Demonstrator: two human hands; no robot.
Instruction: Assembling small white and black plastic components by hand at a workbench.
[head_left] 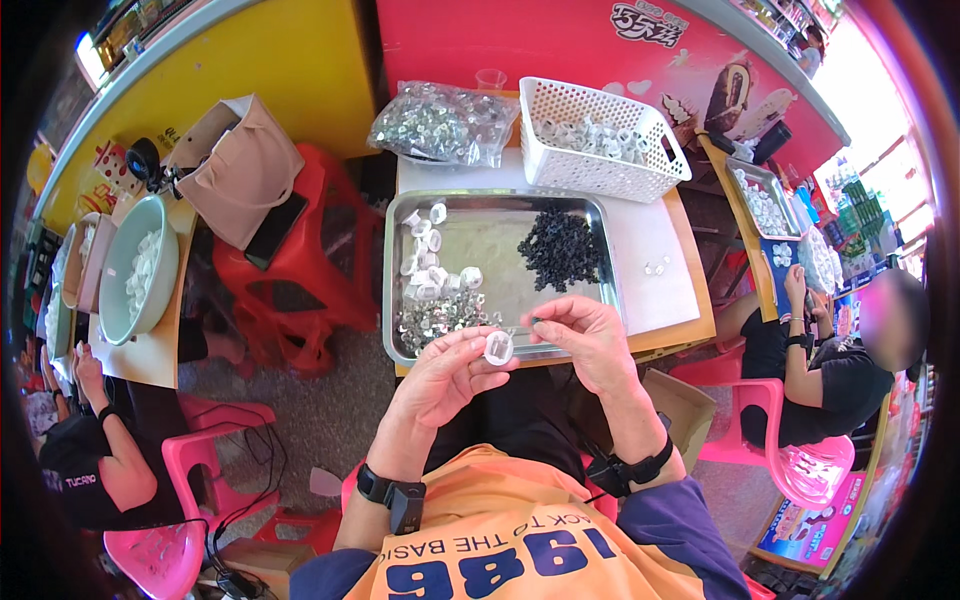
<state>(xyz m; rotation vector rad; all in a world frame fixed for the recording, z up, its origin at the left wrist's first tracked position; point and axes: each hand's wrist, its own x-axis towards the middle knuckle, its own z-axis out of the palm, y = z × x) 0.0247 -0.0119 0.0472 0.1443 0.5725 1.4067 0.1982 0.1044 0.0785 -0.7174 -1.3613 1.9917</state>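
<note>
My left hand (447, 372) holds a small white plastic ring (497, 347) between thumb and fingers, just in front of the metal tray's (500, 208) near edge. My right hand (587, 337) is beside it, pinching a tiny dark piece (535, 321) at its fingertips close to the ring. In the tray lie a heap of small black parts (562, 247) at the right, white rings (432, 262) at the left and small silvery metal parts (440, 318) at the near left corner.
A white slotted basket (598, 138) with clear pieces and a clear bag of metal parts (445, 122) stand behind the tray. Red stool (300, 260) with a beige bag sits left. Other people sit at side tables left (110, 450) and right (830, 370).
</note>
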